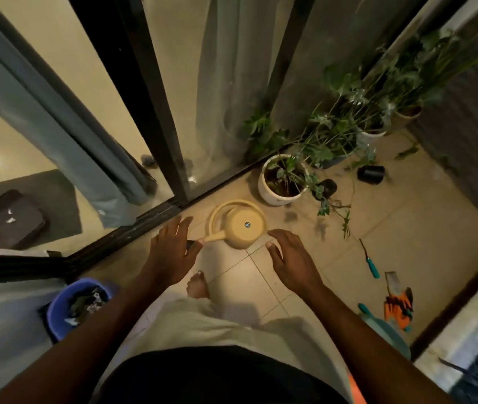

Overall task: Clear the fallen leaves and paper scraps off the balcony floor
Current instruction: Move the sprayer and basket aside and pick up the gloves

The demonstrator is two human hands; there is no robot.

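Note:
A blue bucket at my lower left holds dark leaves and white paper scraps. A yellow watering can stands on the beige tiled floor in front of me. My left hand hovers with its fingers spread over the can's spout, holding nothing. My right hand hovers open just right of the can, fingers relaxed, apart from it. A trailing green stem with leaves lies on the tiles beside the white pot.
A white plant pot and several more potted plants line the glass door. Two black pots lie tipped over. A teal-handled tool, orange gloves and a teal dustpan sit at right. My bare foot stands below the can.

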